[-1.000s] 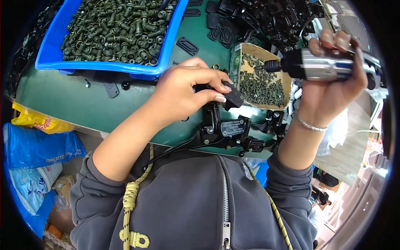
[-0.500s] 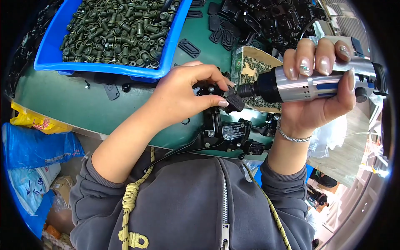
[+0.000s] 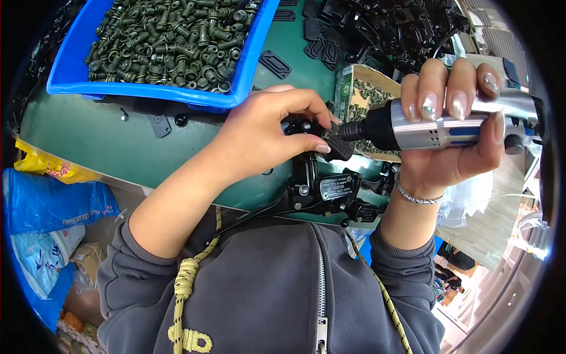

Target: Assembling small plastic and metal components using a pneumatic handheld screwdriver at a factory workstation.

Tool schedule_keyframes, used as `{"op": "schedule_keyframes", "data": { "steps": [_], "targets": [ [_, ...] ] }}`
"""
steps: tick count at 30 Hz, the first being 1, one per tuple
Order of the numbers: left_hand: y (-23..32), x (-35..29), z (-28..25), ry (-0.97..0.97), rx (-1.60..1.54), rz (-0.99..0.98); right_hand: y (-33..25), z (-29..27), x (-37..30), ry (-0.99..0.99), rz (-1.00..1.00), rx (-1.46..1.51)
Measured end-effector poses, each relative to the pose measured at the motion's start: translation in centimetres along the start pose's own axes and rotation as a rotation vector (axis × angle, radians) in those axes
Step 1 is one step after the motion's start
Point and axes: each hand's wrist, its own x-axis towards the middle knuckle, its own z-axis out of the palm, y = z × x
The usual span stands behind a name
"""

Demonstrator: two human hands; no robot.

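My left hand (image 3: 253, 133) pinches a small black block-shaped part (image 3: 339, 146) between thumb and fingers. In my right hand (image 3: 433, 97) is a silver power screwdriver (image 3: 410, 128), its fingers wrapped round the barrel. The driver lies roughly level, its dark tip against or very near the block's right side; the exact contact is hidden. Just below stands a black lever assembly (image 3: 306, 176) with a labelled cap and a long lever. Whether the pinched block is joined to it is hard to tell.
A blue bin (image 3: 159, 95) full of dark green bolts stands at the far left. Behind the driver is a cardboard box (image 3: 361, 88) of small screws. Flat black plates (image 3: 275, 64) and a heap of black parts (image 3: 395, 35) lie on the green table (image 3: 76, 135).
The view has shifted slightly, so the table things sit a little differently in it. Both hands keep their grips, and the driver's tip stays by the black block.
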Motion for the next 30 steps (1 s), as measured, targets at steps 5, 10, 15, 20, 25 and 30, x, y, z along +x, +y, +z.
{"op": "schedule_keyframes", "data": {
  "steps": [5, 10, 15, 20, 25, 30],
  "targets": [
    [-0.1, 0.0, 0.3, 0.057, -0.054, 0.043, -0.8, 0.2, 0.6, -0.283, 0.040, -0.042],
    [0.1, -0.1, 0.2, 0.024, -0.064, 0.038, -0.5, -1.4, 2.5, -0.605, 0.053, 0.022],
    [0.3, -0.2, -0.2, -0.024, -0.030, -0.007, 0.1, -0.8, 2.4, -0.545, 0.078, 0.090],
    [0.3, 0.0, 0.0, -0.038, -0.048, -0.003, -0.6, 1.4, 0.0, -0.129, 0.053, -0.034],
    [0.4, 0.0, -0.1, -0.039, -0.029, -0.014, -0.5, 3.8, -0.7, 0.427, 0.036, -0.281],
    [0.7, 0.0, -0.2, -0.057, -0.002, -0.036, -0.4, 4.2, -0.7, 0.499, 0.065, -0.297]
  ]
}}
